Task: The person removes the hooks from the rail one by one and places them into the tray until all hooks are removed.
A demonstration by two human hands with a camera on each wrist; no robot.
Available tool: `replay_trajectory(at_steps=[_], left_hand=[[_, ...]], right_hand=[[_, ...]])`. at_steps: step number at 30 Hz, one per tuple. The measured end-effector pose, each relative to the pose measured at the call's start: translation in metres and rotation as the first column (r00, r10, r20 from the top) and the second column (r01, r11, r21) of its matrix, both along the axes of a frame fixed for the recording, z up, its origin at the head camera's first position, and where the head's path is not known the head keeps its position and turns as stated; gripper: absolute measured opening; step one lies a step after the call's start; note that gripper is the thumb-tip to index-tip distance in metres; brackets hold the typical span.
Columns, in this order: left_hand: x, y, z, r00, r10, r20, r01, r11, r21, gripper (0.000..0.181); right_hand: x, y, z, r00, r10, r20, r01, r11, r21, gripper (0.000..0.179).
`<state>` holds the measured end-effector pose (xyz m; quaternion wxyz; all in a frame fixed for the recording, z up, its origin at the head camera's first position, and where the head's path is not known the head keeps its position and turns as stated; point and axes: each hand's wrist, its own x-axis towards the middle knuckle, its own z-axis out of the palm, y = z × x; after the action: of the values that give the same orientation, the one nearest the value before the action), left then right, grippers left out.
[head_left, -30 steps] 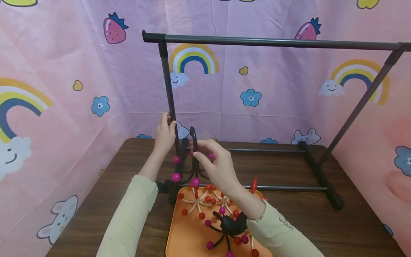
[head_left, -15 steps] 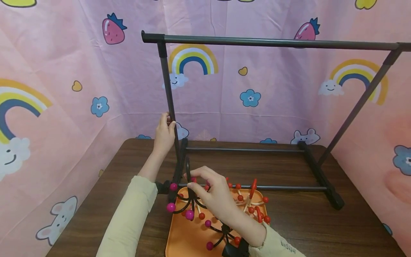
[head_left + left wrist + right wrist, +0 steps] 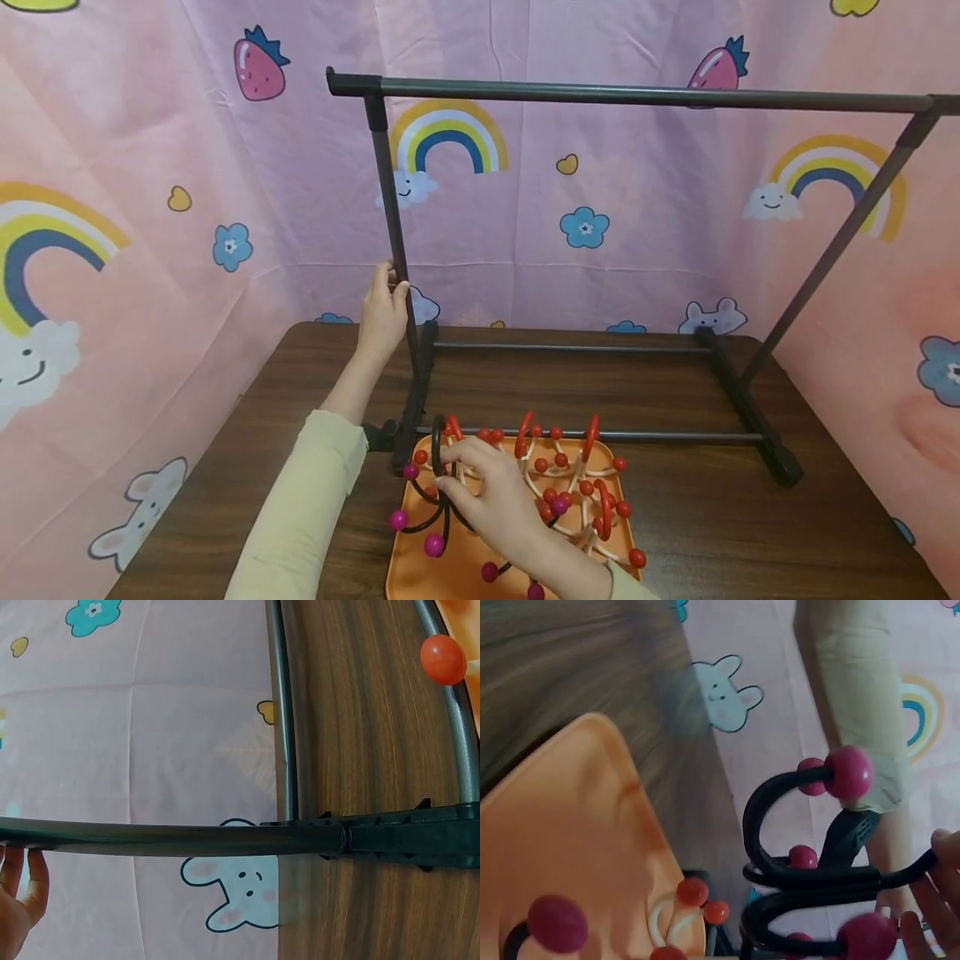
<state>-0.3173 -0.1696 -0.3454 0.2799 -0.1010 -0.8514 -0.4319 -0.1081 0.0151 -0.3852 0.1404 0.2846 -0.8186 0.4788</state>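
My left hand (image 3: 384,312) grips the left post (image 3: 392,200) of a dark metal garment rack, thumb and fingers about it. In the left wrist view, fingertips (image 3: 36,877) touch that post. My right hand (image 3: 491,500) pinches the stem of a black multi-prong hook with magenta balls (image 3: 438,437), its curved top upward, over the orange tray (image 3: 408,575). The right wrist view shows the prongs (image 3: 817,877) close up, fingers at the stem. Several white-pronged hooks with red balls (image 3: 592,435) lie in the tray. Another magenta-ball hook (image 3: 489,572) is mostly hidden under my right forearm.
The rack's top bar (image 3: 637,93) runs high across the brown wooden table (image 3: 810,542). Its lower bars (image 3: 675,436) pass just behind the tray, and its right post (image 3: 832,250) stands at the far right. A patterned cloth (image 3: 645,275) hangs behind.
My right hand has brought the black hook down and toward me, from near the rack's left base to over the tray. The left hand keeps its hold on the post.
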Motion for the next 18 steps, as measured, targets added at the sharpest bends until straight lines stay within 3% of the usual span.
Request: replay_trajectory(at_steps=[6, 11, 18], left_hand=[[0.0, 0.0, 0.0, 1.0, 0.008, 0.01, -0.008, 1.0, 0.003, 0.033], [0.001, 0.0, 0.0, 1.0, 0.009, 0.029, -0.009, 1.0, 0.006, 0.033], [0.002, 0.0, 0.0, 1.0, 0.006, 0.023, -0.007, 1.0, 0.007, 0.032]], right_hand=[[0.005, -0.004, -0.006, 0.982, 0.029, -0.186, -0.015, 0.997, 0.072, 0.015], [0.013, -0.01, -0.012, 0.986, 0.054, -0.16, -0.037, 0.994, 0.106, 0.013], [0.016, -0.016, -0.033, 0.99, -0.023, -0.142, 0.043, 0.99, 0.134, 0.016]])
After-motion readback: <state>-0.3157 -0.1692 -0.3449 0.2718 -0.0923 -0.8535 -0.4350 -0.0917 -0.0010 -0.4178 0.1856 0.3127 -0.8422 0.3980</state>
